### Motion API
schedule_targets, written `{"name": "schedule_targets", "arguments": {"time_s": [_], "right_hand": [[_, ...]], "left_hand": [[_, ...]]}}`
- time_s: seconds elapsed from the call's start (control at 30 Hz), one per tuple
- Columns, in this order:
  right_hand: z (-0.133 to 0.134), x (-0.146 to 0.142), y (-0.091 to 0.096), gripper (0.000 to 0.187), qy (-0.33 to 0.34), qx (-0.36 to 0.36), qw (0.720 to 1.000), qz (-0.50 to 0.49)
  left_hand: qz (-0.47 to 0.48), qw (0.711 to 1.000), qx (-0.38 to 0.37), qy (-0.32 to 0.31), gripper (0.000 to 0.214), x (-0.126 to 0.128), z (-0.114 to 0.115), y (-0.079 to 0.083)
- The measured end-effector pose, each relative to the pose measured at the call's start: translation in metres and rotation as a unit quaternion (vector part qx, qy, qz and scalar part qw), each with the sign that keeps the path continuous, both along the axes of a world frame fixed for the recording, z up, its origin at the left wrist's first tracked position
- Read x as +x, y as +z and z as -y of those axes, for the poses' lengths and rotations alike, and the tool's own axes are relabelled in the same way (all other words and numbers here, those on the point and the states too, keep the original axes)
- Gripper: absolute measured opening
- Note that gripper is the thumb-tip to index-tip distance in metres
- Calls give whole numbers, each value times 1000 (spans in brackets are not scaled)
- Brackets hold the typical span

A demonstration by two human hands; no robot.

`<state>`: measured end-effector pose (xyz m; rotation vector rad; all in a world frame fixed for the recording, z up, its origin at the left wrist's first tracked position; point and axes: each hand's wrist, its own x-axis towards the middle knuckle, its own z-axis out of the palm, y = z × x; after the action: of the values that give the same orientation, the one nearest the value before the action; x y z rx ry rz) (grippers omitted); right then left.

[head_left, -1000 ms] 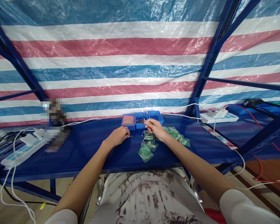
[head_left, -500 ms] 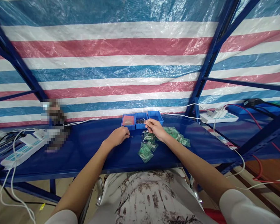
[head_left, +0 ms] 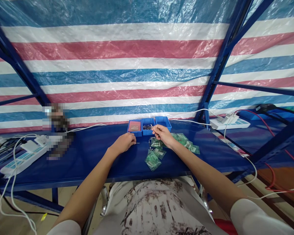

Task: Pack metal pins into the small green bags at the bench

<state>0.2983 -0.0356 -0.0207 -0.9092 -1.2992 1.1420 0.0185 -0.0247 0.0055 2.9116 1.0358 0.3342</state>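
Observation:
My left hand (head_left: pixel 124 143) rests on the blue table with its fingers pinched together. From its fingertips a thin metal pin (head_left: pixel 137 143) sticks out to the right. My right hand (head_left: pixel 161 133) hovers by the middle blue bin (head_left: pixel 147 133), thumb and finger closed on a small thin light-coloured stick (head_left: pixel 152 126). Loose small dark and metallic parts lie in that bin. To its left stands a blue bin (head_left: pixel 134 133) with a pink piece (head_left: pixel 135 126) inside. Below my right hand are green see-through packets (head_left: pixel 153 160), several of them overlapping.
A third blue bin (head_left: pixel 164 119) stands behind my right hand. White power strips with cables lie at the left (head_left: pixel 24 160) and right (head_left: pixel 231 122). Blue metal posts (head_left: pixel 217 65) frame the table, and a striped plastic sheet (head_left: pixel 127 78) hangs behind it.

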Motion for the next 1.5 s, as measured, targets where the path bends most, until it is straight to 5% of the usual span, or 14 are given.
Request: {"name": "schedule_targets", "arguments": {"time_s": [1.5], "right_hand": [[-2, 0, 0, 48, -8, 4, 1000, 10]], "left_hand": [[6, 1000, -9, 8, 21, 0, 1, 1]]}}
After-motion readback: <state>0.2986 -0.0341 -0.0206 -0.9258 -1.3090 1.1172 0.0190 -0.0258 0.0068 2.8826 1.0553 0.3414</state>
